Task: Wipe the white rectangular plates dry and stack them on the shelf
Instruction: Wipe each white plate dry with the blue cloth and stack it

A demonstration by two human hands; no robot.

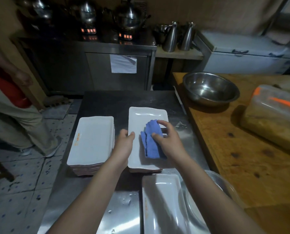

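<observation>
The stack (92,141) stands close to the left edge of the table (107,102), so a push from the forearm could, I think, send it toward the floor. The left hand (124,142) grips the left rim of the plate (146,115), thumb on top and fingers curled at the edge. Water drops (126,200) lie on the steel, so if this grip slackens, the plate may slide under the wiping. The cloth (151,142) is bunched and small, so corners may stay wet. The right hand (167,139) holds the cloth down, with fingers and thumb bent over it. The plate lies at 3 o'clock of the left hand, touching it, and directly under the right hand. The stack is at 9 o'clock of the left hand, just beside it. The near plate (161,200) waits at 6 o'clock.
</observation>
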